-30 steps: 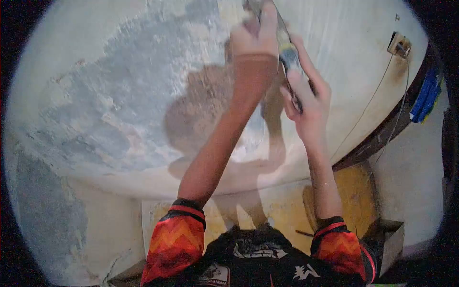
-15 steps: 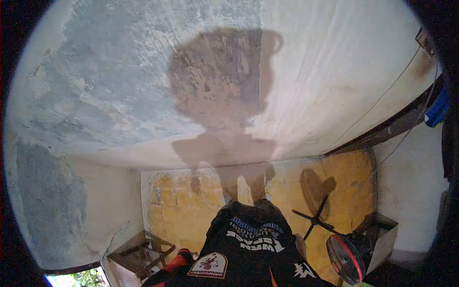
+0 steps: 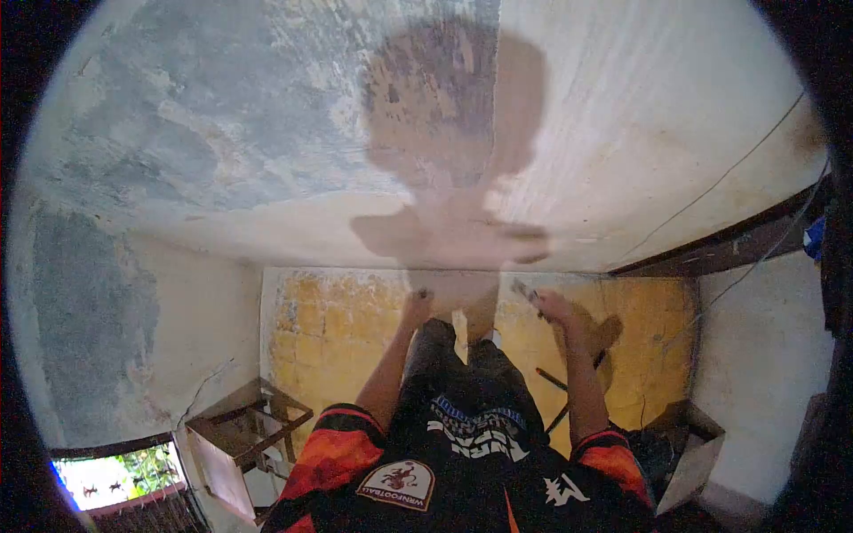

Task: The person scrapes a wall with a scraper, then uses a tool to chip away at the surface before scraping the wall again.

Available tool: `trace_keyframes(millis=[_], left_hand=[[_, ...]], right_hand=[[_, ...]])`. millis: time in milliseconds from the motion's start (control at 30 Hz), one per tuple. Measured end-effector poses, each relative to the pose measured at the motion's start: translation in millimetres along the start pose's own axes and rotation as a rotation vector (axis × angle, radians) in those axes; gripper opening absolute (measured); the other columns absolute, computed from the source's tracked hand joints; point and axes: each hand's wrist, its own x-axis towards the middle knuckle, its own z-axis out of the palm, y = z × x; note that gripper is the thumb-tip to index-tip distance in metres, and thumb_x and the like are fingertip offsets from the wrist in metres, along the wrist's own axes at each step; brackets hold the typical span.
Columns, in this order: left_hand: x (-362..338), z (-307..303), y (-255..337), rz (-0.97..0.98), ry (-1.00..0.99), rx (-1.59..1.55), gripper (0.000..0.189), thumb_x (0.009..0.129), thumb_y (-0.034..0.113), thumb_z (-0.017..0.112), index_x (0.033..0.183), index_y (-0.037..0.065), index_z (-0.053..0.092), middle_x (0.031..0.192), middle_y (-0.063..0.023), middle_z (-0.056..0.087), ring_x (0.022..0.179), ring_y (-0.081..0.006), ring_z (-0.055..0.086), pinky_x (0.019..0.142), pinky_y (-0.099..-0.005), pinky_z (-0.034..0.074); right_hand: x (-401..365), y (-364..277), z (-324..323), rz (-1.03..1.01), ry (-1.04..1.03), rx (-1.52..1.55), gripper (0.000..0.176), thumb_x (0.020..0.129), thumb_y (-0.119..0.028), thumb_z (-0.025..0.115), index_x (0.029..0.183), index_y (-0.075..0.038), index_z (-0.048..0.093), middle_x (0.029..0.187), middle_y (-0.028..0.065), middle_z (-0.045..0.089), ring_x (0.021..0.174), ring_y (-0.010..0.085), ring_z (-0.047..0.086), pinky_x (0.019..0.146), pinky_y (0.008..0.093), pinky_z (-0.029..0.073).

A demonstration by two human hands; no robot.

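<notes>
1. Down low ahead of the body: small pale tool (image 3: pixel 524 290) sits in the right hand (image 3: pixel 553 308), over the right part of the floor, its end poking out toward the wall. Too small and blurred to tell what kind.
2. Right grip: closed round the tool, arm stretched down and forward.
3. Left hand (image 3: pixel 416 307): same height, well apart from the right, arm also down. Looks curled, but can't tell whether the grip is closed or holds anything.
4. Both hands hang over the yellow tiled floor (image 3: pixel 338 329), either side of the legs.
5. Jersey (image 3: pixel 471 444): black, orange sleeves, fills bottom centre.
6. Wall (image 3: pixel 666 115) ahead: pale on the right, grey stripped patch (image 3: pixel 204 115) on the left. Person's shadow (image 3: pixel 444 115) falls across the middle.
7. Thin wire (image 3: pixel 711 191) runs diagonally down the right of the wall.
8. Wooden frame (image 3: pixel 253 426) on the floor, lower left, near the side wall.
9. Open box (image 3: pixel 697 453) lower right, against the right wall.
10. Bright window (image 3: pixel 115 475) at far lower left, greenery outside.
</notes>
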Motion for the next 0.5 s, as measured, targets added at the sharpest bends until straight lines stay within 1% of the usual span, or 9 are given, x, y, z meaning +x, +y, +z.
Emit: trace_keyframes(millis=[33, 67, 133, 200, 233, 300, 333, 400, 500], left_hand=[[17.0, 13.3, 16.7, 0.107, 0.022, -0.043, 0.043, 0.092, 0.036, 0.057, 0.102, -0.005, 0.062, 0.081, -0.0191, 0.065, 0.069, -0.0274, 0.064, 0.064, -0.0422, 0.05], [24.1, 16.9, 48.2, 0.128, -0.021, -0.081, 0.043, 0.092, 0.038, 0.057, 0.103, -0.004, 0.062, 0.081, -0.0173, 0.066, 0.067, -0.0256, 0.064, 0.06, -0.0408, 0.05], [-1.5, 5.1, 123.6, 0.104, -0.126, -0.311, 0.042, 0.094, 0.041, 0.055, 0.102, 0.0, 0.062, 0.078, -0.0126, 0.065, 0.059, -0.0173, 0.062, 0.046, -0.0337, 0.046], [-21.5, -1.5, 170.6, 0.108, -0.131, -0.656, 0.039, 0.096, 0.042, 0.054, 0.102, 0.005, 0.062, 0.078, -0.0091, 0.064, 0.053, -0.0106, 0.059, 0.039, -0.0273, 0.042], [-22.8, -4.0, 182.2, 0.143, -0.112, -0.738, 0.038, 0.096, 0.042, 0.054, 0.102, 0.005, 0.062, 0.079, -0.0081, 0.063, 0.053, -0.0104, 0.058, 0.039, -0.0272, 0.041], [-20.2, -10.3, 202.0, 0.213, -0.075, -0.905, 0.036, 0.097, 0.041, 0.053, 0.101, 0.006, 0.061, 0.079, -0.0062, 0.062, 0.052, -0.0101, 0.057, 0.038, -0.0268, 0.041], [-18.2, -15.8, 209.6, 0.245, -0.088, -0.843, 0.035, 0.097, 0.04, 0.053, 0.102, 0.006, 0.061, 0.079, -0.0058, 0.062, 0.053, -0.0105, 0.057, 0.04, -0.0268, 0.042], [-11.9, -26.6, 221.4, 0.311, -0.109, -0.719, 0.033, 0.098, 0.038, 0.053, 0.103, 0.006, 0.061, 0.08, -0.0049, 0.063, 0.056, -0.0113, 0.058, 0.044, -0.0268, 0.045], [4.9, -9.1, 242.6, 0.58, -0.096, -0.85, 0.029, 0.1, 0.031, 0.051, 0.101, 0.004, 0.061, 0.076, -0.0047, 0.064, 0.059, -0.0124, 0.059, 0.053, -0.0267, 0.049]], right_hand=[[-12.1, -31.9, -10.4, -0.059, 0.037, 0.062, 0.066, 0.086, -0.063, 0.054, 0.126, -0.011, 0.061, 0.07, 0.0061, 0.06, 0.053, 0.0146, 0.054, 0.049, 0.0306, 0.047], [-35.9, -75.8, -19.2, -0.121, 0.077, 0.123, 0.059, 0.089, -0.055, 0.058, 0.132, -0.013, 0.058, 0.07, 0.0048, 0.059, 0.054, 0.0126, 0.053, 0.047, 0.0286, 0.046], [-53.4, -120.0, -25.4, -0.266, 0.011, 0.28, 0.05, 0.092, -0.041, 0.06, 0.134, -0.014, 0.056, 0.069, 0.0019, 0.056, 0.053, 0.0084, 0.048, 0.047, 0.0242, 0.044], [-77.9, -158.1, -25.9, -0.412, -0.01, 0.44, 0.047, 0.094, -0.035, 0.059, 0.135, -0.012, 0.055, 0.069, 0.001, 0.055, 0.053, 0.0074, 0.047, 0.048, 0.0228, 0.043], [-84.8, -170.4, -20.7, -0.484, -0.021, 0.522, 0.046, 0.095, -0.032, 0.059, 0.135, -0.012, 0.055, 0.069, 0.0005, 0.054, 0.052, 0.0069, 0.046, 0.049, 0.022, 0.043], [-83.1, -181.8, -4.8, -0.537, 0.057, 0.575, 0.041, 0.096, -0.029, 0.058, 0.13, -0.008, 0.057, 0.067, 0.0004, 0.054, 0.052, 0.0059, 0.045, 0.049, 0.0212, 0.041], [-80.1, -184.7, 4.2, -0.562, 0.098, 0.603, 0.038, 0.096, -0.027, 0.057, 0.128, -0.006, 0.059, 0.066, 0.0003, 0.054, 0.052, 0.0054, 0.044, 0.049, 0.0207, 0.04], [-68.7, -188.6, 25.3, -0.566, 0.227, 0.639, 0.032, 0.096, -0.031, 0.057, 0.111, -0.003, 0.062, 0.063, -0.0005, 0.052, 0.05, 0.0051, 0.043, 0.046, 0.0208, 0.037], [-53.9, -203.4, 41.3, -0.6, 0.399, 0.789, 0.033, 0.097, -0.036, 0.054, 0.086, -0.005, 0.059, 0.059, -0.0016, 0.048, 0.046, 0.005, 0.042, 0.042, 0.0213, 0.032]])
